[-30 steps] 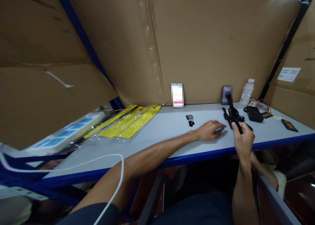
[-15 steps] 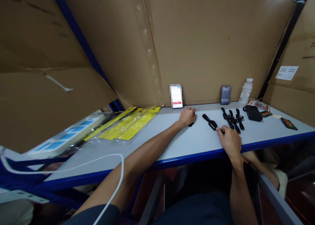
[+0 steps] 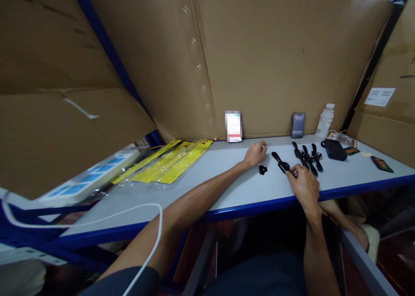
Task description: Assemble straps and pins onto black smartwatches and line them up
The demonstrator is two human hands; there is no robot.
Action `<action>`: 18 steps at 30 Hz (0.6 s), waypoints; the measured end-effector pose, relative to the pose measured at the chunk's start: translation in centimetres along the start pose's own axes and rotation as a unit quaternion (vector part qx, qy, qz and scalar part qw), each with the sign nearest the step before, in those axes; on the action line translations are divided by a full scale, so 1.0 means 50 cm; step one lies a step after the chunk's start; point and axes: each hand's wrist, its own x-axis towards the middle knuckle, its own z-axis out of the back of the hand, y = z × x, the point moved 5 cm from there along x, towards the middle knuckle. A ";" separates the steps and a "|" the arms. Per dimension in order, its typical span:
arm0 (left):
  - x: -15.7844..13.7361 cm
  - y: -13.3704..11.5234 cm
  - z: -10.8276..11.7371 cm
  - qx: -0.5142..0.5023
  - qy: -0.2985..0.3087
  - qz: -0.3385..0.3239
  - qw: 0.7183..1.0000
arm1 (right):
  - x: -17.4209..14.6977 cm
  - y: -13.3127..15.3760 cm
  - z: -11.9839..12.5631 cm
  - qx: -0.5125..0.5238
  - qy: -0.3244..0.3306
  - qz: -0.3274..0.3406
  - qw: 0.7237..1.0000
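Observation:
My right hand is closed on one handle of a black spokeshave, which lies slanted near the front of the table, its other handle pointing away to the left. To the left of it, my left hand hovers over or rests on the tabletop with its fingers pinched together; whatever is between them is too small to make out. A small black shaped piece, perhaps a cap, lies just below that hand. Several more black spokeshaves lie side by side beyond my right hand.
Yellow-backed clear packages and a white box with blue patches occupy the table's left. Two phones lean against the cardboard wall. At right stand a bottle and a black case. A white cable crosses my left arm.
My left hand has shifted right, towards the spokeshave, uncovering the small black piece. My right hand keeps hold of the spokeshave, with its fingers slightly moved.

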 end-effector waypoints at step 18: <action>0.018 0.086 0.074 0.022 0.396 -0.043 0.917 | 0.008 -0.008 -0.013 0.009 0.010 -0.001 1.000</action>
